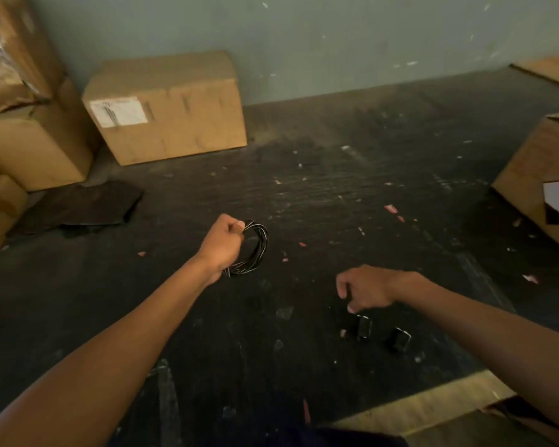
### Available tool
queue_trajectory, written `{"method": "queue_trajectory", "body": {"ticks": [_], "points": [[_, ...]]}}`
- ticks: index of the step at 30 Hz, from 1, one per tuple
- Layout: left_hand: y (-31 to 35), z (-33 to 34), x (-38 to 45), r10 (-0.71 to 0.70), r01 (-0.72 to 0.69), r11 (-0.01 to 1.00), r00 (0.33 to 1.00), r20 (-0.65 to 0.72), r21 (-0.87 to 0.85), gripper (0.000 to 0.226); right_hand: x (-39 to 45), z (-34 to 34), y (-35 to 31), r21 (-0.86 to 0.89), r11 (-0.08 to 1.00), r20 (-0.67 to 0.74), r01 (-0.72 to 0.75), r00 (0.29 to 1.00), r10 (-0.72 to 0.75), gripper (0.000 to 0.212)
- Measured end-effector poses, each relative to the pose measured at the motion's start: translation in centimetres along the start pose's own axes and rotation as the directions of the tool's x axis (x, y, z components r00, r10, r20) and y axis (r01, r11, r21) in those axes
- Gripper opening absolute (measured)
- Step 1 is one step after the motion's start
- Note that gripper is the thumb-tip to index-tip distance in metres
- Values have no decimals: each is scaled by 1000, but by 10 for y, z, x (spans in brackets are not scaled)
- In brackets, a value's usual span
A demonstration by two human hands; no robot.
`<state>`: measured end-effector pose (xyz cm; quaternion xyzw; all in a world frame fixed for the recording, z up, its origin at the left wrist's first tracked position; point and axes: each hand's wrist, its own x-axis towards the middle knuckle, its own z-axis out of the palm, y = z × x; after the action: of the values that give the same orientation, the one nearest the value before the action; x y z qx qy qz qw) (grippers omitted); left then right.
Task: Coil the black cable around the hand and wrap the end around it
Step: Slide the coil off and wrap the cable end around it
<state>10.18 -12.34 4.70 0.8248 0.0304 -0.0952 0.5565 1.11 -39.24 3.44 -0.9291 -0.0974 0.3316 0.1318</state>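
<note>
The left hand (221,243) is closed in a grip on the black cable (255,248), which hangs as a coil of several loops just right of the fist, above the dark desk (336,188). The right hand (365,288) hovers empty to the near right, fingers loosely apart, over two small black blocks (381,333). Cardboard boxes (165,106) stand at the far left.

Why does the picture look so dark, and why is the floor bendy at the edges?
Head view: the room is dim, so the black cable in the left hand only shows by thin white glints; the wide-angle lens curves the dark floor and boxes near the edges; the right hand and the small black items below it look soft and blurry.
</note>
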Motion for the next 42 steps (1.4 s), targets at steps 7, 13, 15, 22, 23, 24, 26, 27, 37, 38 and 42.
{"method": "queue_trajectory", "body": {"ticks": [7, 13, 15, 22, 23, 24, 26, 27, 37, 38, 42], "points": [[-12, 4, -9, -62, 64, 998, 995, 77, -27, 15, -2, 28, 30, -22, 999, 104, 48, 994, -46, 24], [-12, 2, -21, -106, 116, 989, 989, 102, -96, 16, 4, 28, 31, -26, 996, 82, 87, 993, -85, 20], [-14, 1, -23, -127, 140, 983, 986, 108, -118, 19, 7, 28, 29, -29, 994, 61, 107, 993, -105, 17], [-13, -4, -28, -143, 151, 984, 986, 82, -99, 15, 17, 25, 8, 8, 993, -39, 117, 992, -116, 17], [-11, -6, -30, -137, 144, 986, 987, 81, -86, 15, 19, 23, 4, 30, 991, -67, 128, 990, -125, 18], [-10, -7, -31, -131, 136, 989, 988, 77, -64, 14, 21, 18, -2, 71, 986, -113, 150, 984, -141, 19], [-6, -11, -34, -122, 121, 993, 990, 67, 14, 14, 23, 4, -18, 128, 965, -247, 229, 950, -193, 19], [-3, -12, -35, -114, 111, 992, 991, 67, 54, 14, 22, -6, -28, 125, 953, -322, 275, 920, -224, 20], [36, -14, -39, 38, -72, 975, 986, 164, 209, 20, 16, -76, -108, -114, 856, -610, 504, 644, -461, 18], [40, -15, -39, 50, -85, 975, 984, 173, 205, 23, 16, -77, -110, -118, 852, -617, 510, 634, -465, 17], [47, -23, -44, 66, -97, 986, 974, 217, 138, 28, 12, -80, -114, -89, 850, -663, 519, 606, -439, 13]]}}
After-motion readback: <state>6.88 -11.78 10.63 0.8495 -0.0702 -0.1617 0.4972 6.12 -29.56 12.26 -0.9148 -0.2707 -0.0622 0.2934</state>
